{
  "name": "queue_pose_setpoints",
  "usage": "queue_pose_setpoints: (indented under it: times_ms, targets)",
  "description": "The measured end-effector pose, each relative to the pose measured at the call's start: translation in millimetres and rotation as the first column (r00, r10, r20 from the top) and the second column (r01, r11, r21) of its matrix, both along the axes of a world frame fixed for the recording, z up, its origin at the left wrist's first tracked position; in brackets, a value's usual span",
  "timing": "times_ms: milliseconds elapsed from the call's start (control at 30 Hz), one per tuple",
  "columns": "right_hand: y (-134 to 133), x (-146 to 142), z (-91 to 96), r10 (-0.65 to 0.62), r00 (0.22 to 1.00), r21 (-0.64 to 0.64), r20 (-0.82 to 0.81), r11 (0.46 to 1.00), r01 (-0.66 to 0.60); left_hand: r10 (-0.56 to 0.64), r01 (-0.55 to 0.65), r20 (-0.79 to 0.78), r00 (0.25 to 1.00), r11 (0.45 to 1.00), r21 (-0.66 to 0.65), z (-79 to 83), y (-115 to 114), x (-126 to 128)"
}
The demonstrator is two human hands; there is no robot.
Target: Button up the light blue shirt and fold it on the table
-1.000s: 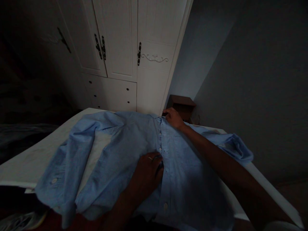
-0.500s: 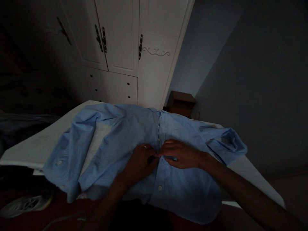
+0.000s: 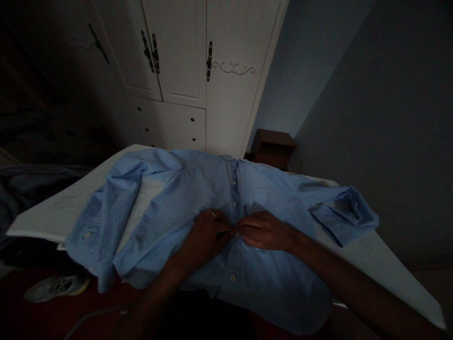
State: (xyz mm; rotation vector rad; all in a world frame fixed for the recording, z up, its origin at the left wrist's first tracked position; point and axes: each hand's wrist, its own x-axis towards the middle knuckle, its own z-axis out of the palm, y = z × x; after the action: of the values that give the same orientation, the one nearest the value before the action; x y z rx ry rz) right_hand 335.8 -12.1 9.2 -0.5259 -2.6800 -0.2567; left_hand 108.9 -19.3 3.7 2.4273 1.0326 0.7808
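Observation:
A light blue button-up shirt point(image 3: 170, 208) lies spread front-up over a white board point(image 3: 53, 212), its hem hanging off the near edge. My left hand point(image 3: 207, 236) and my right hand point(image 3: 264, 230) meet at the shirt's button strip, about halfway down. Both pinch the strip's cloth with fingers closed, fingertips almost touching. A ring shows on my left hand. A white button point(image 3: 232, 277) sits lower on the strip. The right sleeve's cuff point(image 3: 348, 208) is bunched at the right.
A white wardrobe point(image 3: 198, 71) with dark handles and small drawers stands behind the board. A brown bedside cabinet point(image 3: 274, 146) sits in the corner. A sneaker point(image 3: 56, 287) and a cable lie on the dark red floor at the lower left.
My right hand has come down from the collar to the middle of the button strip and met my left hand. Both now pinch the cloth there, puckering it.

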Motion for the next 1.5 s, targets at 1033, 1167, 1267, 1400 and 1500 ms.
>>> queue_pose_setpoints:
  times_ms: [1033,1167,1267,1400,1500]
  targets:
    - [-6.6,-2.3,7.5,0.041,0.989,0.218,-0.145,0.976,-0.008,-0.117,0.156,0.298,0.947,0.981,-0.112,8.0,-10.4,-1.6]
    - [-4.5,0.5,4.7,0.035,0.978,0.205,-0.204,0.979,0.008,-0.107,0.144,0.258,0.96,0.981,-0.127,9.4,-12.2,-2.1]
    - [-2.6,0.6,2.2,0.027,0.976,0.187,-0.216,0.982,0.014,-0.08,0.109,0.235,0.969,0.988,-0.114,8.5,-11.0,0.3]
    - [-1.8,-1.9,0.9,-0.002,0.974,0.144,-0.226,0.989,0.036,-0.055,0.074,0.201,0.978,0.993,-0.089,6.3,-9.8,3.4]
    - [-3.0,-4.0,1.7,-0.045,0.972,0.07,-0.23,0.996,0.062,-0.048,0.065,0.178,0.983,0.994,-0.09,5.4,-9.5,3.4]
